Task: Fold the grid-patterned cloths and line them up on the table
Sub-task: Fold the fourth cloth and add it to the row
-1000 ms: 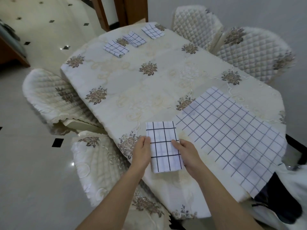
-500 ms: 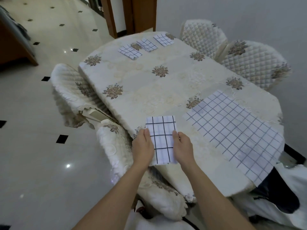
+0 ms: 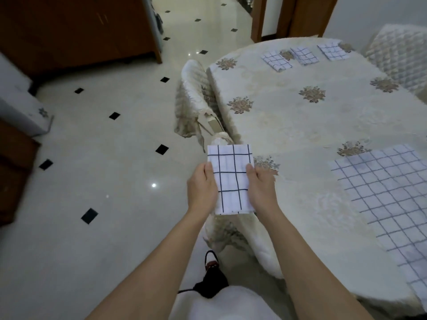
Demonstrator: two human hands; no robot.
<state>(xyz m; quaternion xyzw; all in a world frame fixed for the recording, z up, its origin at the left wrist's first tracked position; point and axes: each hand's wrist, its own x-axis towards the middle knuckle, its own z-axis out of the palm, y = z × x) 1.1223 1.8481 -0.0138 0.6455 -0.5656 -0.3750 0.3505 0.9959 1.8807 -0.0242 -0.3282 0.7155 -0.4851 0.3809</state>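
A folded white cloth with a dark grid (image 3: 232, 180) hangs in the air beside the table's near left corner. My left hand (image 3: 202, 187) grips its left edge and my right hand (image 3: 261, 187) grips its right edge. Three folded grid cloths lie in a row at the table's far end: the left one (image 3: 276, 61), the middle one (image 3: 304, 55) and the right one (image 3: 332, 50). A large unfolded grid cloth (image 3: 390, 204) lies flat on the near right part of the table (image 3: 300, 125).
Quilted chairs stand around the table: one at its left side (image 3: 194, 102), one below my hands (image 3: 242, 234), one at the far right (image 3: 399, 58). A wooden cabinet (image 3: 76, 31) stands at the far left across a tiled floor (image 3: 104, 169). A dark slipper (image 3: 211, 282) shows below.
Both hands have lifted the folded cloth off the table and carried it left past the table's edge. The view has swung left, so the table now sits on the right.
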